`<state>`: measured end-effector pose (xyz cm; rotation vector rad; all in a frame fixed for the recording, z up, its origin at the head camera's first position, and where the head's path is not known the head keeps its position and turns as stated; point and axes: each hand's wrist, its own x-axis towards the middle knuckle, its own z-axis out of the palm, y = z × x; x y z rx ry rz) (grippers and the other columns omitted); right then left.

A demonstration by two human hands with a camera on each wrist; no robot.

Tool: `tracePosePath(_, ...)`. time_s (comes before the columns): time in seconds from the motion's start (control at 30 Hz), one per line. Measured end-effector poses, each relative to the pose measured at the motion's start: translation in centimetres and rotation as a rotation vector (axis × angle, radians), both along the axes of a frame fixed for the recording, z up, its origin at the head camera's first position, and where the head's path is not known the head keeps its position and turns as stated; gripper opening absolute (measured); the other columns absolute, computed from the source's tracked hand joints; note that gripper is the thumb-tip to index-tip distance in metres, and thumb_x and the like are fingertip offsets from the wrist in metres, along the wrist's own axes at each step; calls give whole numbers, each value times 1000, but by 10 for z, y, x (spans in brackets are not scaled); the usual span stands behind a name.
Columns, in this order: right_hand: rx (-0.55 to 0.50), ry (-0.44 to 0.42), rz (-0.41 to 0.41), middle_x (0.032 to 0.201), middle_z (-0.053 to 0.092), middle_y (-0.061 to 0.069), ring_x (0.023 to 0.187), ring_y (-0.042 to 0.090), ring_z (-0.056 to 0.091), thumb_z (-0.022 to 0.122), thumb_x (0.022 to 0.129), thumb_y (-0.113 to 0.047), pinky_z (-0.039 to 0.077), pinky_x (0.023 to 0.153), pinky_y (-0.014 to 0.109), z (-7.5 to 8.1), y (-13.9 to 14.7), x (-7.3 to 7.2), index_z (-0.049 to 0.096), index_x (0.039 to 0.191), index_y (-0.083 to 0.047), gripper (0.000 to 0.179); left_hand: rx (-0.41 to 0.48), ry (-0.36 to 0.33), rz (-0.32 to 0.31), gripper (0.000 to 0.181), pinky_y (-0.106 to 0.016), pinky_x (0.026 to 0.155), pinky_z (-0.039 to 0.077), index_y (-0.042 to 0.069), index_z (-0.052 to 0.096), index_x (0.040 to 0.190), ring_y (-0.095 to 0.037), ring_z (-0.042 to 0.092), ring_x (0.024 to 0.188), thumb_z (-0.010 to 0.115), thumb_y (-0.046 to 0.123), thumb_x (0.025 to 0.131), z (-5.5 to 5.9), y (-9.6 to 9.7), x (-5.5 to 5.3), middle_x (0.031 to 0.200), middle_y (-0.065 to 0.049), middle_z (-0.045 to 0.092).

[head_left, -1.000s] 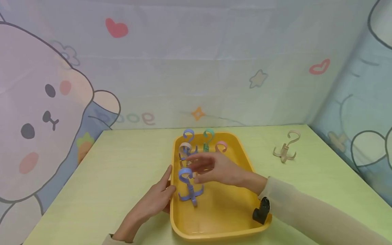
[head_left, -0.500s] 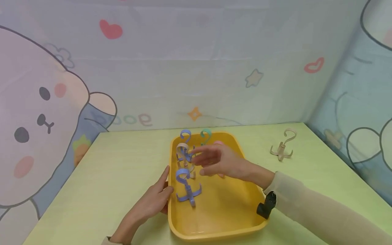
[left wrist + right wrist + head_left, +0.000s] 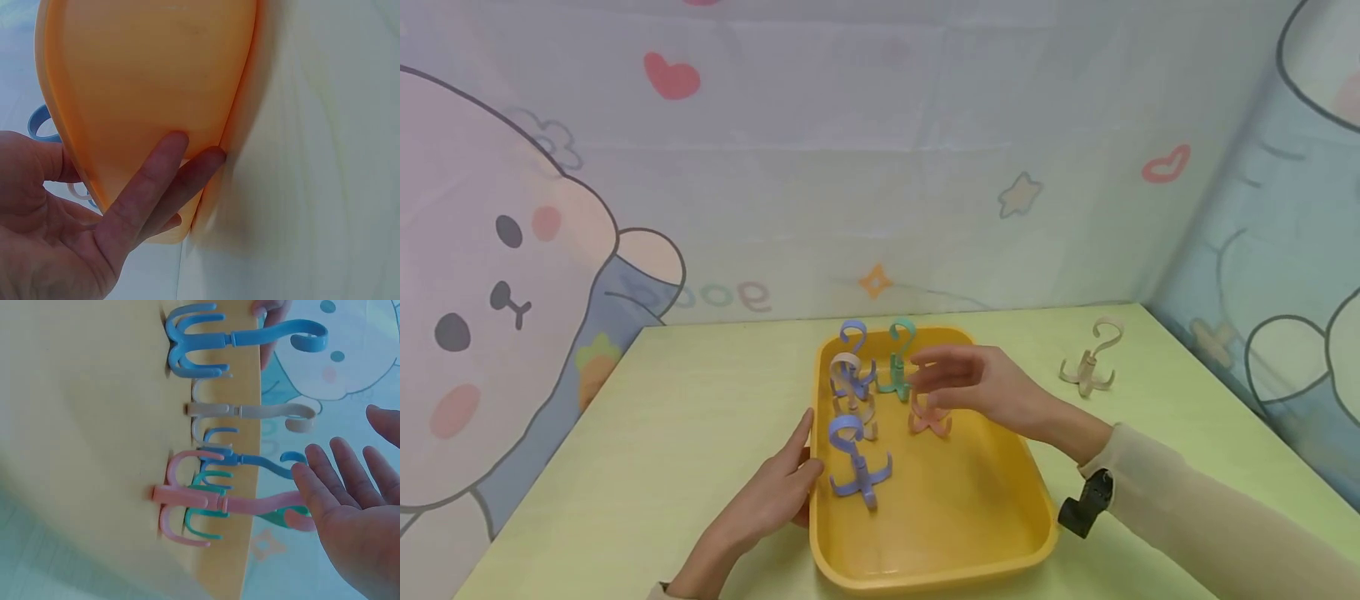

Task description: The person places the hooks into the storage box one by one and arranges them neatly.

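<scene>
My left hand (image 3: 775, 493) holds the left wall of a yellow tray (image 3: 925, 575), thumb at the rim and fingers against the outside in the left wrist view. Over the tray, my right hand (image 3: 992, 387) has relaxed, spread fingers and holds nothing. Nearest it is a pink pronged hanging hook (image 3: 930, 417), its curved top hidden behind the hand in the head view. A green hook (image 3: 897, 375) stands behind that. Along the left side are a blue hook (image 3: 861, 483) in front, a beige hook (image 3: 853, 400), and another blue hook (image 3: 853, 333) at the back.
A further beige hook (image 3: 1087, 371) stands on the pale green table (image 3: 730, 367) right of the tray. A patterned cloth backdrop (image 3: 850, 167) rises behind the table. A black wrist camera (image 3: 1086, 504) sits on the right sleeve.
My right hand has moved right, away from the left-hand hooks, uncovering the green hook and the lower part of the pink one. The left hand stays at the tray wall.
</scene>
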<state>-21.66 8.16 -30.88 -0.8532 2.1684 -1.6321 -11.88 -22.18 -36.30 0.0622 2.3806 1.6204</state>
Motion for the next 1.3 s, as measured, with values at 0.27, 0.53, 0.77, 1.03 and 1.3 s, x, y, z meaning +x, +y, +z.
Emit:
tracePosePath(0.27,-37,12,-28,139,69,21,125,21,71,74,98,-13,59,103,32,-4,22,-4,62,147,-6,51,-4,2,-1,77,-41,65,65,17,2,172,-26,76,79,42,17,107,0,0,1,151,-29,54)
tracePosePath(0.53,-24,-1,-115,132,74,17,113,14,75,73,99,-13,59,100,26,-6,45,-6,57,146,3,52,7,-1,-3,77,-42,65,66,17,1,172,-27,77,81,42,17,107,0,0,0,152,-30,53)
tracePosePath(0.77,-16,1,-182,131,74,17,109,12,76,74,99,-17,61,98,27,-8,62,-6,62,143,-3,47,10,-2,-10,78,-42,66,66,18,0,172,-27,77,80,43,17,107,-1,-1,1,153,-29,52)
tracePosePath(1.03,-57,2,-231,121,79,-1,111,15,76,74,99,-14,62,96,31,-15,79,-9,65,139,-6,42,3,-2,-4,77,-42,65,65,17,0,172,-27,77,79,43,17,107,0,-1,1,154,-30,51)
tracePosePath(1.3,-140,-27,-261,117,79,-6,110,10,76,72,100,-9,63,91,28,-18,93,-9,68,135,-9,36,-6,7,-7,77,-41,66,65,16,1,172,-27,76,76,42,17,107,0,-1,1,152,-30,53)
